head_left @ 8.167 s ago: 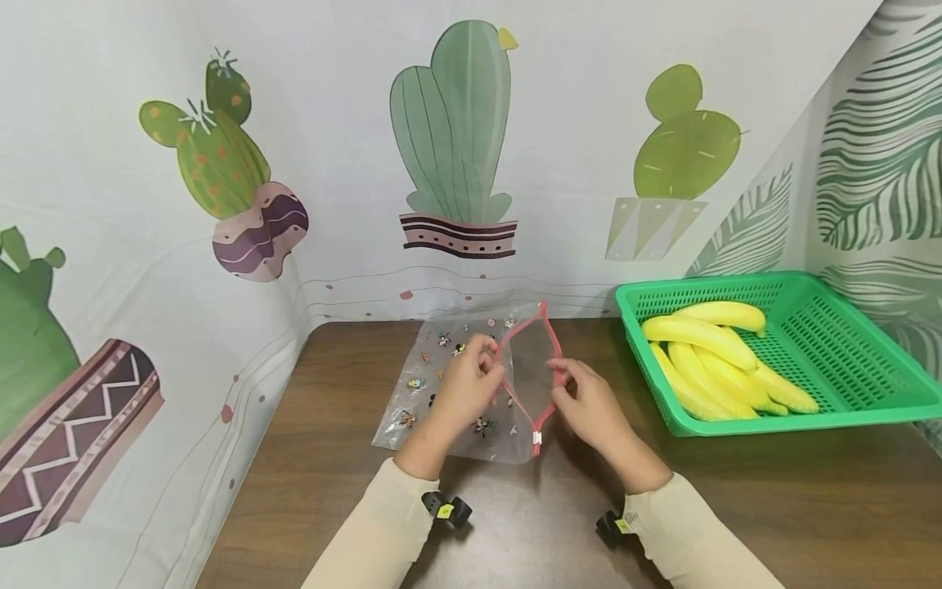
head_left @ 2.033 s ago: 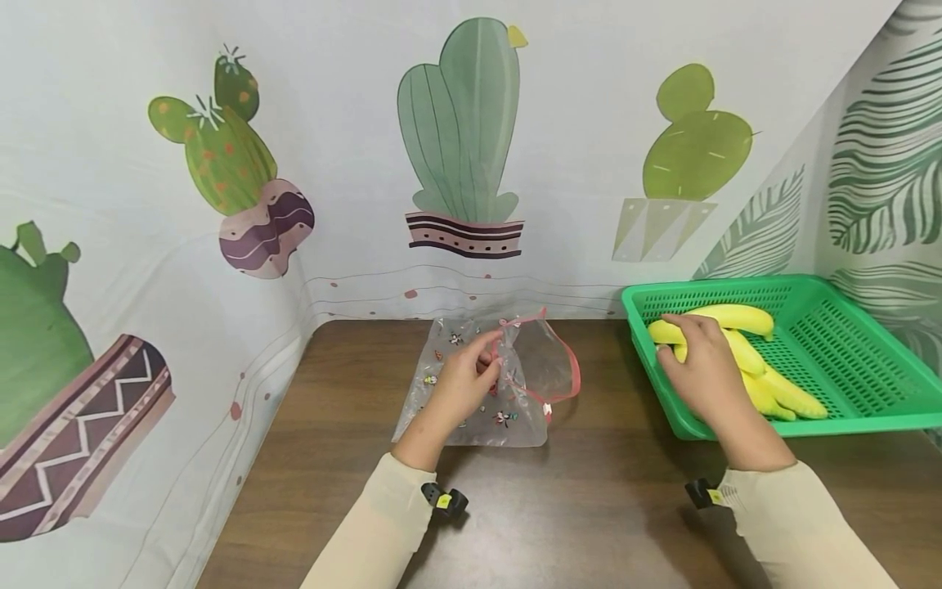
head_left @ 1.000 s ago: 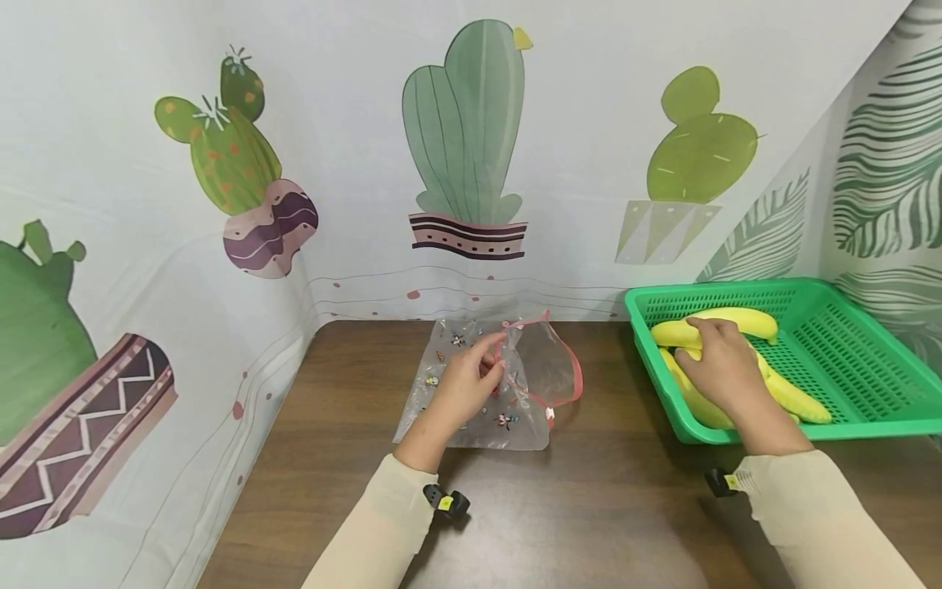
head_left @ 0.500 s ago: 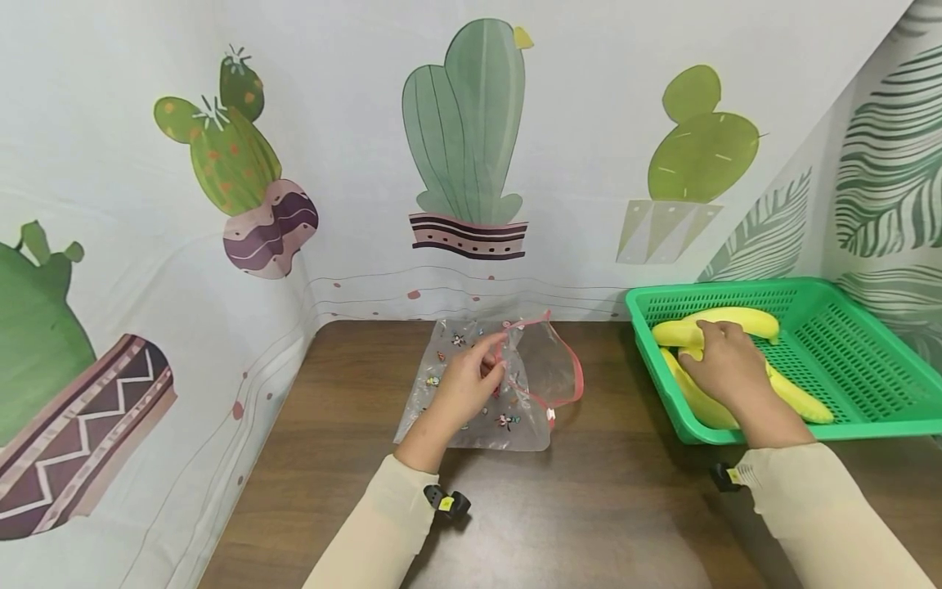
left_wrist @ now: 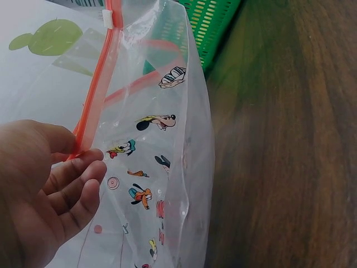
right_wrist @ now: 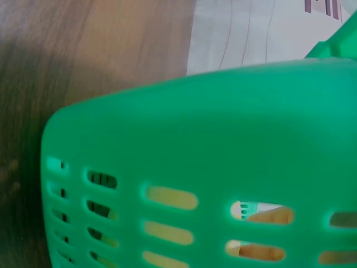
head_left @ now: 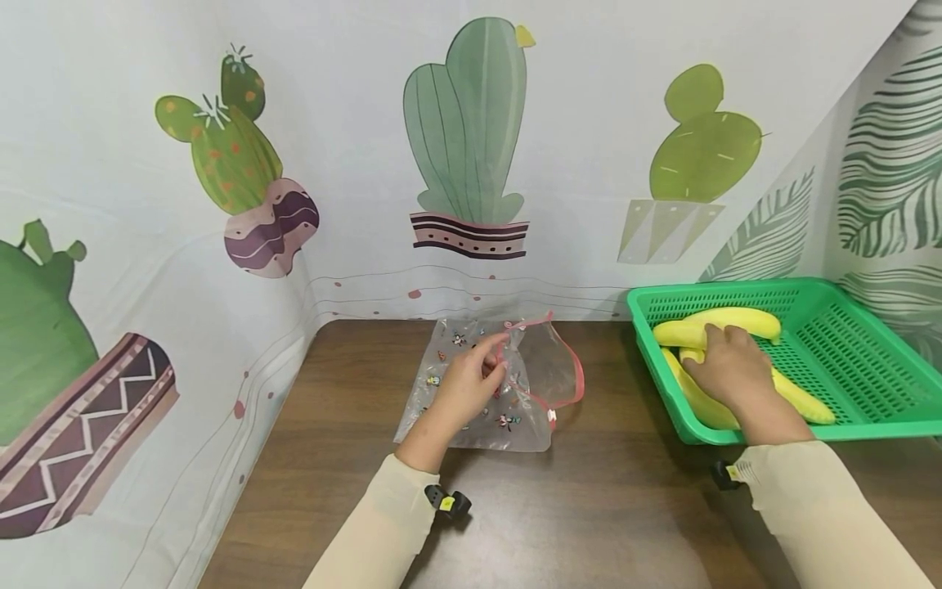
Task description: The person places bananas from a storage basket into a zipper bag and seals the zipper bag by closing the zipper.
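A clear bag [head_left: 522,433] printed with small cartoon figures lies on the table, its red-zipped mouth spread apart on the right. My left hand [head_left: 464,388] pinches the near red strip between thumb and fingers; the left wrist view shows the same hold of the hand [left_wrist: 50,184] on the bag [left_wrist: 181,134]. Inside the green basket [head_left: 876,430], my right hand [head_left: 732,372] has its fingers curled down round a yellow banana [head_left: 692,355], mostly hidden beneath the palm. Other bananas [head_left: 743,319] lie around it. In the right wrist view the basket wall [right_wrist: 178,134] hides most of that hand.
The brown table [head_left: 589,507] stretches from the bag to the basket at the right. Behind it hangs a white cloth [head_left: 574,204] with printed cacti. The basket's right half shows its bare slotted floor.
Since the earliest frame my right hand has let go of the bag's red edge and moved right into the basket. Lately it has shifted slightly right over the bananas. My left hand keeps its hold.
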A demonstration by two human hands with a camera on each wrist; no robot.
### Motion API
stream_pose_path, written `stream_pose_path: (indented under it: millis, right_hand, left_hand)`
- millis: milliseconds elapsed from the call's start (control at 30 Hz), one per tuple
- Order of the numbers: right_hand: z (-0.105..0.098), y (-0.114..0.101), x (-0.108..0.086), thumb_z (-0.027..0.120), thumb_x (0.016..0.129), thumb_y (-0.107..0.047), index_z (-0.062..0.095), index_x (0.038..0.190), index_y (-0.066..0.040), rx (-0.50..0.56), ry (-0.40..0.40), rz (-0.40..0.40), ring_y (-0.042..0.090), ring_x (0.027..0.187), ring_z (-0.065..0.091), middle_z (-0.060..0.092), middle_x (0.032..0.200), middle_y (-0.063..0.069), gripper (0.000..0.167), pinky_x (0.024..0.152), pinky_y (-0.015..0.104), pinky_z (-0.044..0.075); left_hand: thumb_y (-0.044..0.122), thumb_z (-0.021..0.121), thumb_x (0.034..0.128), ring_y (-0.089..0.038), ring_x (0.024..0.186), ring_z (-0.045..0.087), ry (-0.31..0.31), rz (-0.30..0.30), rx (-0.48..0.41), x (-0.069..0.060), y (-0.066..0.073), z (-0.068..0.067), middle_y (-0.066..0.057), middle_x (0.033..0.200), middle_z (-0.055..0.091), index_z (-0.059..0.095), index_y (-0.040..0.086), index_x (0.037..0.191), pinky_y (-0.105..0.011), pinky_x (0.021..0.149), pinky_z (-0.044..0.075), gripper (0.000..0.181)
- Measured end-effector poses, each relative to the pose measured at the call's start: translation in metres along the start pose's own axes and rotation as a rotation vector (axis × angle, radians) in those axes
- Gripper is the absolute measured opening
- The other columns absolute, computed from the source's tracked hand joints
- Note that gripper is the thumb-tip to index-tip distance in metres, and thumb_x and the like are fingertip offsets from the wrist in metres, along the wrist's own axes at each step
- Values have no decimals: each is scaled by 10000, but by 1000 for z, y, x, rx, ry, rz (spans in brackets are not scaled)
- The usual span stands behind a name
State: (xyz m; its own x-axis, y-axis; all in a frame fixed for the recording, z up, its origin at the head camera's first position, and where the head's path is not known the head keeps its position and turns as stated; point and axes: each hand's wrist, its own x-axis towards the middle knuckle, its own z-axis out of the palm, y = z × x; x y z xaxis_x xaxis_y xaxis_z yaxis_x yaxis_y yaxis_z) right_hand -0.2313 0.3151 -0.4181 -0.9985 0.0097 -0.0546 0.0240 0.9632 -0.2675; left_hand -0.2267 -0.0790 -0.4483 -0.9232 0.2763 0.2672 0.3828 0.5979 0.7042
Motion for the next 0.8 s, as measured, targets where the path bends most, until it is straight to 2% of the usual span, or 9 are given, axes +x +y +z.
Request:
stream_pose_path:
  millis: [167,400,633,800]
  right_hand:
    - [0,1,0,524,983,-319,241,1483,192,-9,3,0,662,1280,252,202,1435,502,769,984,775,283]
    - [1,1,0,561,964,-283,269,1458,196,-23,42,2,689,1167,328,247,1368,525,748,893,760,350]
    - [0,0,-3,581,958,-246,288,1454,179,-16,66,28,699,1187,301,255,1379,522,716,931,794,290]
    - [-1,-1,-4,582,954,-231,289,1445,188,-22,65,36,696,1181,300,263,1367,524,709,930,785,289]
  left_hand:
    - [155,620,996,-52,723,621,1,4,4,0,-1,0,28,875,682,533,144,1447,-212,665,521,459]
    - [163,613,998,-54,720,620,-4,9,5,0,-2,1,26,876,685,527,143,1452,-215,660,522,462]
    - [147,610,996,-51,720,618,-3,15,6,0,-3,1,21,877,689,532,135,1448,-216,654,522,458]
    - [139,611,992,-53,719,619,-2,20,3,0,-2,1,12,879,691,537,127,1441,-211,654,525,455]
